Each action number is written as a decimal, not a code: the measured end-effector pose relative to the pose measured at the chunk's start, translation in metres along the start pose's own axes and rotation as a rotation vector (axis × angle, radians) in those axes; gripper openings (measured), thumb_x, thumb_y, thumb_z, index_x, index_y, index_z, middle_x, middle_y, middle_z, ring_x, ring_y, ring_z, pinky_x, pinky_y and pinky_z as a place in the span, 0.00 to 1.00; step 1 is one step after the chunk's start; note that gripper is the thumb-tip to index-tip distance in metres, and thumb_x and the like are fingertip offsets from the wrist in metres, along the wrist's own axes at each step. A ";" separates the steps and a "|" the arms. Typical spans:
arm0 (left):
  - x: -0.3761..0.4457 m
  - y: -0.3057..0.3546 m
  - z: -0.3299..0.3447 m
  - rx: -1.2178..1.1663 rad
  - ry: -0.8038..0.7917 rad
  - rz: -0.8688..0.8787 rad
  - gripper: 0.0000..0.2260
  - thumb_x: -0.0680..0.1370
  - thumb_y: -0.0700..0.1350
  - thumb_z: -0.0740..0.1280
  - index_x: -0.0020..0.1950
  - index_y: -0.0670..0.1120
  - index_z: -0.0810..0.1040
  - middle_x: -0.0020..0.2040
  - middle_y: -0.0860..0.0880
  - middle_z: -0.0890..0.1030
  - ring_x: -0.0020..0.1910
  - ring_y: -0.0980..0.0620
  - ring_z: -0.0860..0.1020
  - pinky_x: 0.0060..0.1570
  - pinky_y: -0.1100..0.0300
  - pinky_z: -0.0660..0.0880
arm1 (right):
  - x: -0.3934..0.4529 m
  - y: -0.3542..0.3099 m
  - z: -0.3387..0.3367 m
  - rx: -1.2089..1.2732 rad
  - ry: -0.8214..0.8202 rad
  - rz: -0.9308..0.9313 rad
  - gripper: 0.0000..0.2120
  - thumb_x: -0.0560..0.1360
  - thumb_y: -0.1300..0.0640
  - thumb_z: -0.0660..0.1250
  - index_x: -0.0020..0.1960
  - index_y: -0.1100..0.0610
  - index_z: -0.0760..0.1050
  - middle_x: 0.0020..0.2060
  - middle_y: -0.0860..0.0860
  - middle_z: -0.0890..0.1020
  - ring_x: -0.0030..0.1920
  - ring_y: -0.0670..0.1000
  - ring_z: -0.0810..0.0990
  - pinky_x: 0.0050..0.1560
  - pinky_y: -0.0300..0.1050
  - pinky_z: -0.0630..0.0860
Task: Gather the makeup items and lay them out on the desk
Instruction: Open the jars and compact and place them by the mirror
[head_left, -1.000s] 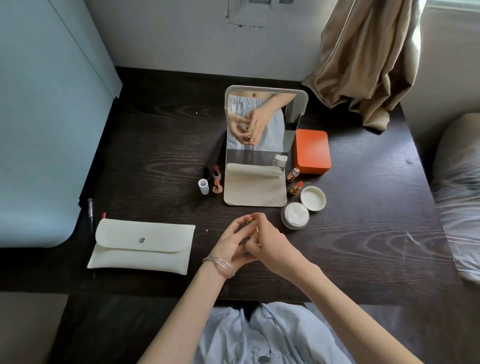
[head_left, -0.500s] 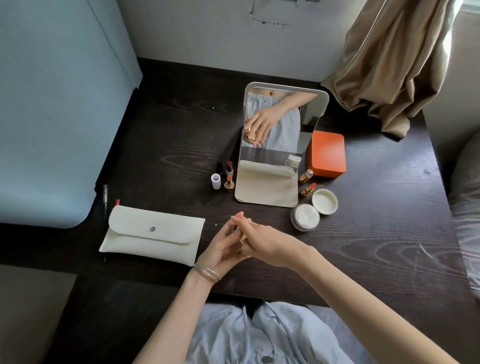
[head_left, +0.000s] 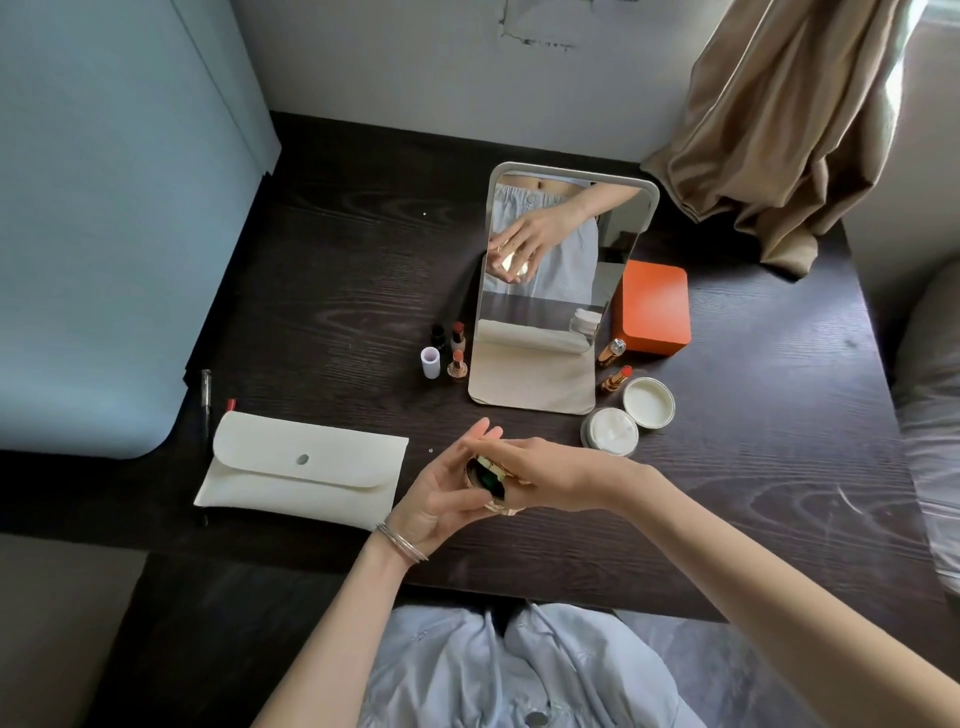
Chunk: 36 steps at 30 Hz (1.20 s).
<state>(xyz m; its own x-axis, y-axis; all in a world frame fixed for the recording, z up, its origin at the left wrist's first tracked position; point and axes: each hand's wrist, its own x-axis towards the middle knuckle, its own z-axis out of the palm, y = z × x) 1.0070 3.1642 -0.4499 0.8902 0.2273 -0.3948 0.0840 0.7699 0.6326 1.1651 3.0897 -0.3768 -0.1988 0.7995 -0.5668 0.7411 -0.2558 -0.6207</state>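
Observation:
A small gold and dark compact (head_left: 488, 480) sits between both hands above the desk's front edge. My left hand (head_left: 441, 499), with bangles at the wrist, cups it from the left. My right hand (head_left: 550, 470) grips it from the right and covers part of it. Two open lipsticks (head_left: 457, 348) and a small white cap (head_left: 430, 362) stand left of the mirror (head_left: 550, 280). Right of the mirror lie two gold lipsticks (head_left: 616, 376), an open cream jar (head_left: 609, 431) and its lid (head_left: 648, 402). A white pouch (head_left: 301, 470) lies shut at the front left.
An orange box (head_left: 653, 306) stands right of the mirror. A pen (head_left: 205, 397) lies at the dark wooden desk's (head_left: 753, 467) left edge beside a pale blue panel (head_left: 104, 218). A beige curtain (head_left: 779, 119) hangs at the back right, and bedding (head_left: 930, 441) lies at the right.
The hands moved slightly left and down with the compact, and its dark inside now shows between them. The camera shifted, so the desk items appear further right.

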 end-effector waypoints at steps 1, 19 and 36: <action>0.001 0.001 0.000 0.008 -0.015 0.002 0.35 0.71 0.25 0.63 0.71 0.54 0.64 0.74 0.51 0.64 0.70 0.49 0.68 0.58 0.49 0.76 | 0.000 0.001 -0.001 0.001 0.007 0.002 0.32 0.78 0.57 0.61 0.76 0.49 0.50 0.66 0.58 0.70 0.57 0.56 0.73 0.57 0.49 0.72; 0.018 -0.009 0.017 -0.017 0.466 -0.214 0.22 0.76 0.27 0.59 0.69 0.32 0.61 0.68 0.29 0.66 0.55 0.41 0.76 0.58 0.46 0.73 | 0.002 0.008 0.020 -0.176 0.506 -0.273 0.24 0.75 0.65 0.65 0.70 0.57 0.68 0.70 0.54 0.69 0.72 0.51 0.65 0.73 0.46 0.59; 0.016 0.000 0.008 -0.218 0.689 0.380 0.15 0.70 0.40 0.67 0.56 0.44 0.74 0.50 0.48 0.83 0.53 0.50 0.80 0.62 0.45 0.69 | 0.061 -0.009 0.060 1.515 0.388 0.434 0.20 0.72 0.50 0.71 0.59 0.54 0.69 0.55 0.53 0.78 0.52 0.50 0.82 0.42 0.45 0.82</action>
<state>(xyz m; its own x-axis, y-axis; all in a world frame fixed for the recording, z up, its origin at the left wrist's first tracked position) 1.0246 3.1630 -0.4505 0.3595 0.7569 -0.5457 -0.3205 0.6494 0.6896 1.1079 3.1081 -0.4387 0.1847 0.5501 -0.8144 -0.6289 -0.5706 -0.5281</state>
